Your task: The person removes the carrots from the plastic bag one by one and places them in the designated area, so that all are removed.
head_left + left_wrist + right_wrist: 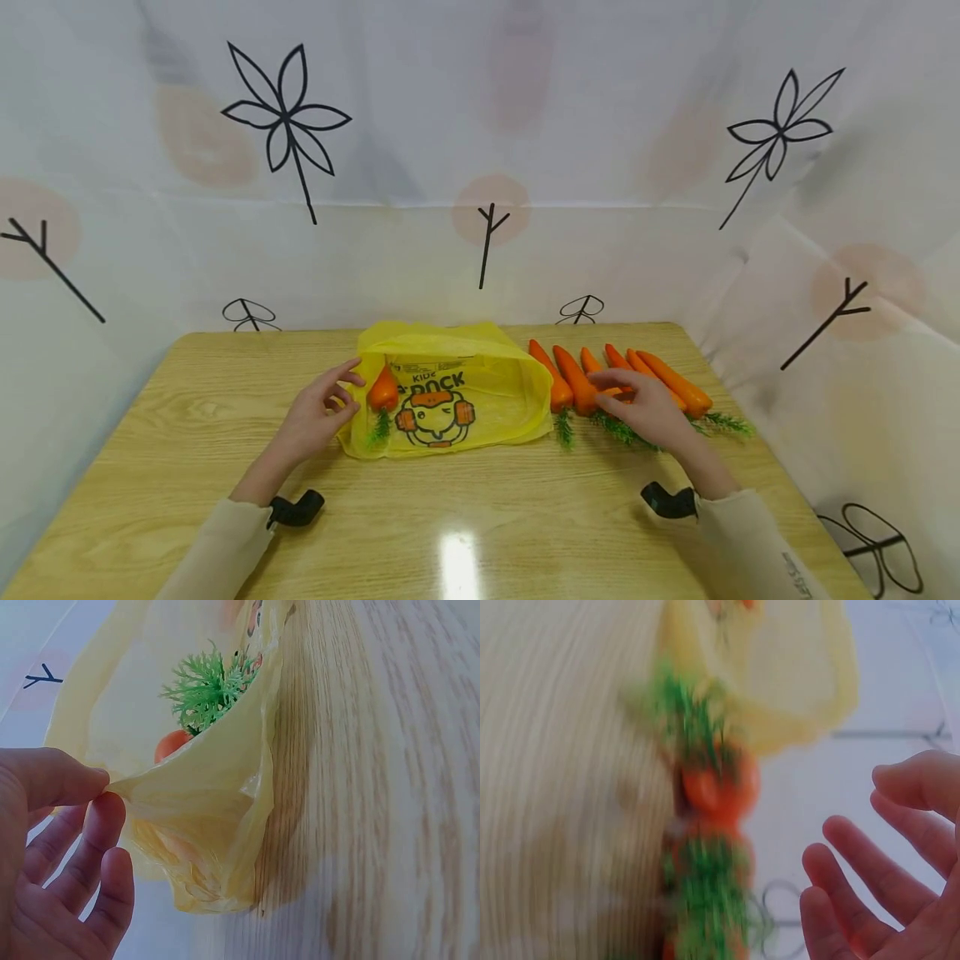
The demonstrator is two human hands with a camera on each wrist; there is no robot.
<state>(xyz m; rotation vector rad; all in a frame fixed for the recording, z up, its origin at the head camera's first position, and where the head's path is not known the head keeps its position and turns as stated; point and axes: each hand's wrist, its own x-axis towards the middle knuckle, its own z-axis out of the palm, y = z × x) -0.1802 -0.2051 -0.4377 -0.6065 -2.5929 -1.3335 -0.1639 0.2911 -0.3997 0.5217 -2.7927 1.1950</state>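
Note:
A yellow plastic bag [510, 408] with a printed duck lies on the table, its mouth held up. My left hand [315, 417] pinches the bag's left rim between thumb and index finger, as the left wrist view [67, 847] shows. Inside the bag sits one orange carrot [384, 390] with a green top [202, 690]. My right hand [645, 404] is over several carrots [573, 379] lined up right of the bag, partly hiding them. In the right wrist view its fingers [877, 862] are spread and hold nothing; the carrots there are blurred.
The wooden table [465, 492] extends in front of the bag and to its left. White cloth [420, 250] with printed plants and pale circles hangs behind and on both sides. Black wrist mounts [296, 508] sit at both cuffs.

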